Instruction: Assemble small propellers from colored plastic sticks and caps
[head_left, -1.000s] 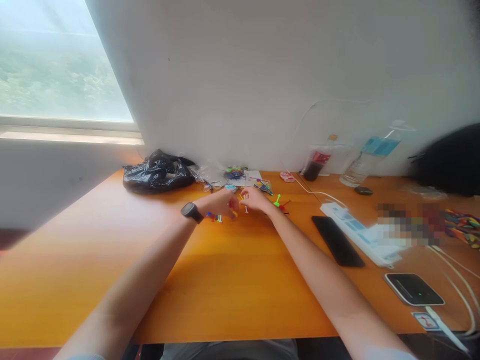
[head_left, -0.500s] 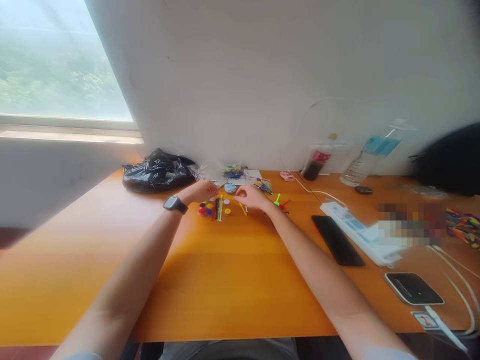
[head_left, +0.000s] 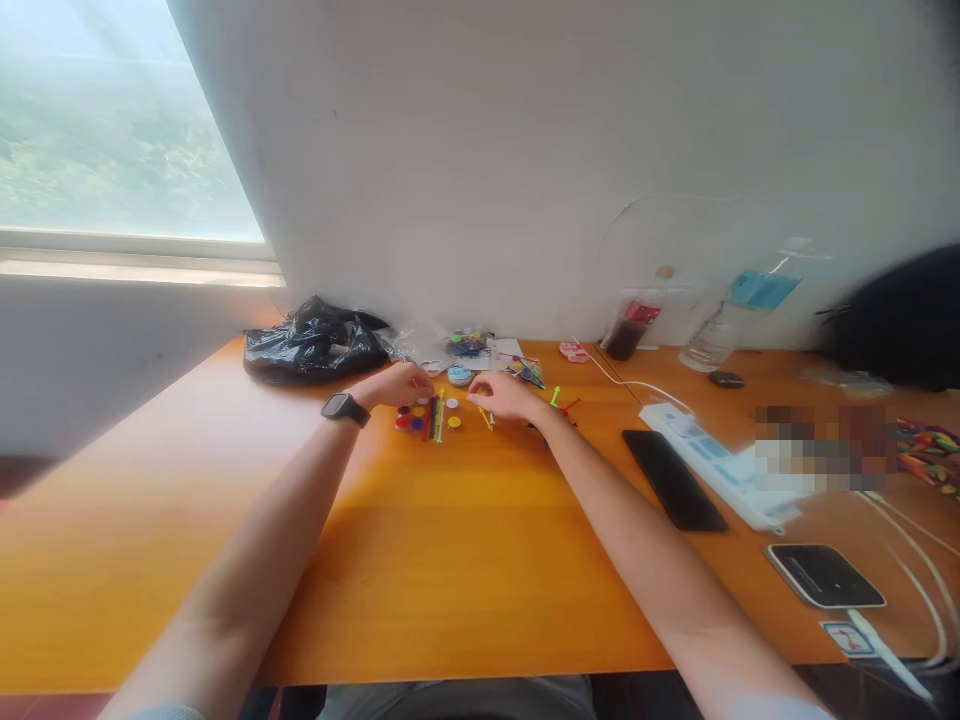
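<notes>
While coloured sticks (head_left: pixel 437 420) lie grouped beside the half-curled left hand (head_left: pixel 407 383), a separate yellow stick (head_left: pixel 486 418) seems as yet ungrouped by the half-curled right hand (head_left: pixel 504 394), either hand's hold unclear.

Wooden table (head_left: pixel 450 570) beneath sticks (head_left: pixel 439 418), discs (head_left: pixel 454 423), bag (head_left: pixel 311 350)

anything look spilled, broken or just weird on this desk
Nothing looks spilled or broken at this size. The coloured sticks near the left hand lie roughly side by side. The one oddity is a pixelated patch over the right of the desk, hiding whatever lies there.
</notes>
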